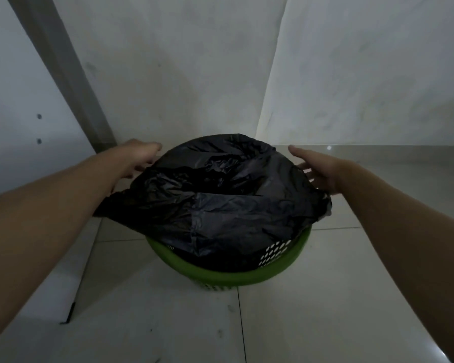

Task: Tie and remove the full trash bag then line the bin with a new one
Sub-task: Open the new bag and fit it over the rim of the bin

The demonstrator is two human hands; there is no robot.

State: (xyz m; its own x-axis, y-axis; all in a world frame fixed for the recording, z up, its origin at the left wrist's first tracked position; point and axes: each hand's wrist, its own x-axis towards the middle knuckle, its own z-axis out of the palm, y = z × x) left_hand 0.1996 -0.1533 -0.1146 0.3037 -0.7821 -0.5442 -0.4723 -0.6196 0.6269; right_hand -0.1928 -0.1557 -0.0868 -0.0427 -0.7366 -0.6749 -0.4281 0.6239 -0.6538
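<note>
Black crumpled plastic trash bag [220,195] lay draped over the green perforated plastic bin [228,279] near the floor [299,323]'s far edge. Right hand [316,170] was at its right edge, fingers spread wide; left hand [138,158]'s grip was unclear.

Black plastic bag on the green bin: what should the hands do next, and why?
Probably pinch the side edges of the black plastic bag: the left hand and right hand sit open beside them, and the bag lies loose across the green perforated bin.

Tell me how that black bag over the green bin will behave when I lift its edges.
Probably floppy: the black bag is thin, creased film draping over the rim of the green bin. Likely slippery, given its sheen. Weight unclear; contents are hidden.
</note>
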